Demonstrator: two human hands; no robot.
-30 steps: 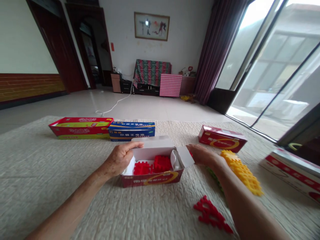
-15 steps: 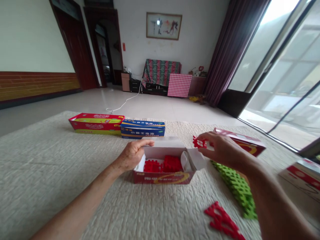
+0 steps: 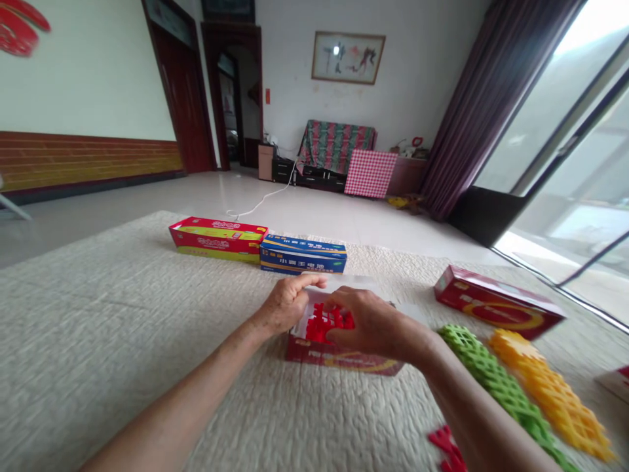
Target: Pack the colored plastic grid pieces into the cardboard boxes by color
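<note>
An open red cardboard box [image 3: 339, 358] lies on the quilted cloth in front of me, with red plastic grid pieces [image 3: 317, 328] inside. My left hand [image 3: 287, 303] grips the box's left end and back wall. Over the box's opening, my right hand [image 3: 376, 324] holds a red grid piece [image 3: 337, 316] with the fingers down in the opening. The hand hides the box's right half.
A green row [image 3: 496, 380] and a yellow row [image 3: 550, 393] of joined grid pieces lie to the right. More red pieces [image 3: 447, 449] lie near my right forearm. Closed boxes: red [image 3: 496, 305] at right, blue [image 3: 303, 255] and red-yellow [image 3: 216, 237] behind.
My right hand picked up a red grid piece to the right of the box and has carried it left over the box's opening. The left hand has kept its hold on the box.
</note>
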